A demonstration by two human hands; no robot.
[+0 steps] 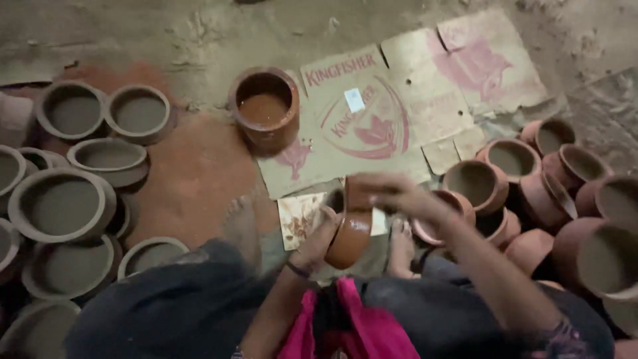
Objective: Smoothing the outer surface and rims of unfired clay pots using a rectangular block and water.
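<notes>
A small orange-red clay pot point(349, 234) sits tilted in my left hand point(318, 242), which cups it from below and from the left. My right hand point(392, 193) rests on the pot's rim from above, fingers curled over the edge; whether it holds a rag or brush is blurred. Both hands are over my lap, above a flattened cardboard sheet point(372, 119) on the ground.
A larger clay pot point(264, 106) holding reddish liquid stands ahead at the cardboard's left edge. Several grey unpainted pots point(63, 206) crowd the left side. Several red-coated pots point(531, 193) are heaped on the right. Red-stained ground point(193, 179) lies between. Pink cloth point(352, 326) covers my lap.
</notes>
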